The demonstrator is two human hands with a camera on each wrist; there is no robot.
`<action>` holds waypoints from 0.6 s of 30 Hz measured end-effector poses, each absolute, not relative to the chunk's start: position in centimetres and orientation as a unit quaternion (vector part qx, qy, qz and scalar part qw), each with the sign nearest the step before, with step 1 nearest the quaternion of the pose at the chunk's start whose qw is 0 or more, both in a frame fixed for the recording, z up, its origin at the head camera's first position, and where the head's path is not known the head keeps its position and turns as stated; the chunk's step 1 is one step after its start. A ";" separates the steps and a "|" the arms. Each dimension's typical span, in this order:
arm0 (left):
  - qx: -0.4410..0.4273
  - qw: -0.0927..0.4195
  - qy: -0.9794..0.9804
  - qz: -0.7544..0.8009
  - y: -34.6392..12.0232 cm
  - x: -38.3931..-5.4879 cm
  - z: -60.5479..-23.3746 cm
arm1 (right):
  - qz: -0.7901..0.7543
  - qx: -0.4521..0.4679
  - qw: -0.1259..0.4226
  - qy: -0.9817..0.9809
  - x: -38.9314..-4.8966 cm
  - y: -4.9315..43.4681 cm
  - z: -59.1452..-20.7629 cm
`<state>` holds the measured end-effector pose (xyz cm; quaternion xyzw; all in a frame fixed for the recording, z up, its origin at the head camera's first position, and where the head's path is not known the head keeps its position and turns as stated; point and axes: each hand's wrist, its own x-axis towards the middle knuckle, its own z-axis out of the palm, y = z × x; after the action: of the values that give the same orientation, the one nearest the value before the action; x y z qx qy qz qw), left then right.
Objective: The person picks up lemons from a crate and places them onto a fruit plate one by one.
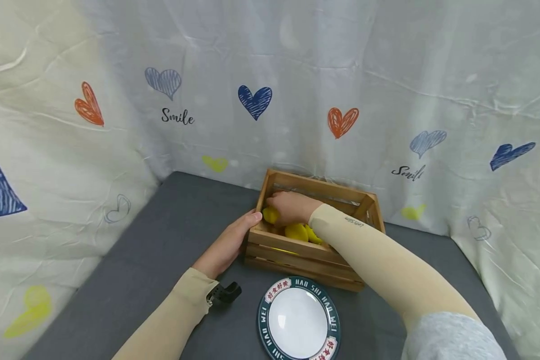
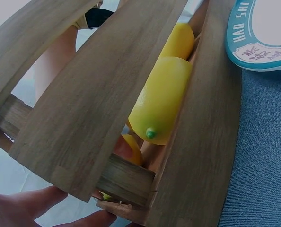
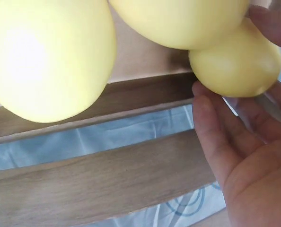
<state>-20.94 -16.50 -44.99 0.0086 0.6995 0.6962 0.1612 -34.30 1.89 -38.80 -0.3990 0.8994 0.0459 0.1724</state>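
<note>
A slatted wooden crate (image 1: 306,270) stands on the grey table with several yellow lemons (image 1: 297,232) inside. My left hand (image 1: 225,245) grips the crate's left end, thumb along the rim at the front corner. In the left wrist view, its fingers (image 2: 88,220) lie against the crate's end, and a lemon (image 2: 162,99) with a green tip shows between the slats. My right hand (image 1: 292,206) reaches down into the crate's left part. In the right wrist view, its thumb and fingers curl round a smaller lemon (image 3: 240,66), beside two larger ones.
A round plate (image 1: 263,320) with a dark green lettered rim and white centre lies in front of the crate. A black strap device (image 1: 225,294) is on the left wrist. Behind the table hangs a pale curtain (image 1: 297,65) printed with hearts.
</note>
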 end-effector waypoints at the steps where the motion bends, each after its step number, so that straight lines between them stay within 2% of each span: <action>1: 0.010 0.161 0.699 0.696 -16.5 -20.9 -44.9 | 0.044 -0.398 0.177 0.899 -34.3 1.9 -38.8; 9: 0.009 0.161 0.695 0.701 -16.4 -20.8 -44.6 | 0.036 -0.399 0.198 0.895 -34.3 1.7 -39.0; 18: 0.011 0.158 0.698 0.698 -16.7 -21.0 -44.8 | 0.028 -0.417 0.170 0.892 -34.2 2.3 -38.1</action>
<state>-20.98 -16.66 -44.82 0.0113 0.6978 0.6985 0.1584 -34.16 2.26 -38.08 -0.4171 0.8923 0.0283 0.1704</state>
